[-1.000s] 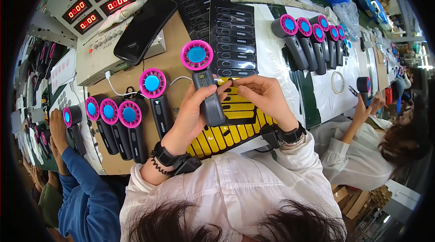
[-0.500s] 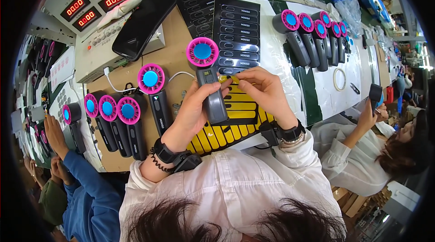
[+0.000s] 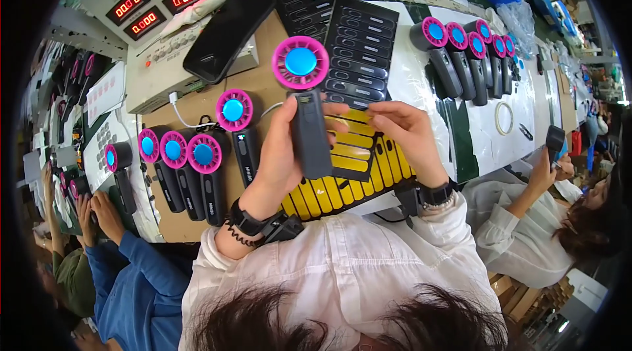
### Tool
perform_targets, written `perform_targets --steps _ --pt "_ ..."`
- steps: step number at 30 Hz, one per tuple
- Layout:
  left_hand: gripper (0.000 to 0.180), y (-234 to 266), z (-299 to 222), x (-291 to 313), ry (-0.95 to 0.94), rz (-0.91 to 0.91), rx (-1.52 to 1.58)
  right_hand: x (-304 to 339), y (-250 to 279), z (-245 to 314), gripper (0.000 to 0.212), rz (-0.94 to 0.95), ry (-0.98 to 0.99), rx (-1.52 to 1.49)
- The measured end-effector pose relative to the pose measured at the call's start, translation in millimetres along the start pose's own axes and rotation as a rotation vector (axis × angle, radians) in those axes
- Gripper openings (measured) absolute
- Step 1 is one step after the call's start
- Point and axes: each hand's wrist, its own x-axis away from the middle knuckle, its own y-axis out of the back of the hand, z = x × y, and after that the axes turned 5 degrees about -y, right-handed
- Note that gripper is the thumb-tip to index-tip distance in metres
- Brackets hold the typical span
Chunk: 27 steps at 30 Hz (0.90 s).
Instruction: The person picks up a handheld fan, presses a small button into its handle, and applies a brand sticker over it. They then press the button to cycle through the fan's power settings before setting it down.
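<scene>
My left hand (image 3: 280,153) is closed round the dark grey handle of a handheld fan (image 3: 313,137), which stands nearly upright with its pink ring and blue centre pointing away from me. A small display window shows near the top of the handle. To its right, my right hand (image 3: 411,134) has thumb and forefinger pinched together over a sheet of stickers; whatever lies between the fingertips is too small to make out. This sheet has black labels (image 3: 359,55) in its far part and bare yellow backing (image 3: 352,153) nearer me. Another yellow sheet (image 3: 316,200) lies under my wrists.
Several fans (image 3: 191,180) lie on the left, one fan (image 3: 240,134) beside a white cable. More fans (image 3: 464,61) lie at the right. A black phone (image 3: 230,32) rests on a meter box (image 3: 151,75) with red displays. Co-workers sit on both sides, one in a blue sleeve (image 3: 141,265).
My right hand has drawn away from the fan to the right. The fan's handle has turned slightly in my left hand. At the left, the blue-sleeved co-worker's hands have moved.
</scene>
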Motion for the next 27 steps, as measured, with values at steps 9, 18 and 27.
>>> perform_targets --steps 9,18,27 --pt "0.055 -7.2 -5.6 -5.6 -0.092 0.203 0.183 29.7 -50.7 46.6 0.024 -0.234 0.629 0.206" --pt "0.053 -24.2 -14.5 6.8 -0.343 0.109 0.093 19.8 -84.1 64.5 0.026 -0.409 0.986 0.558" --pt "0.053 -15.0 -15.0 6.0 -0.421 0.112 0.069 16.1 -95.0 69.9 0.025 -0.418 1.033 0.614"
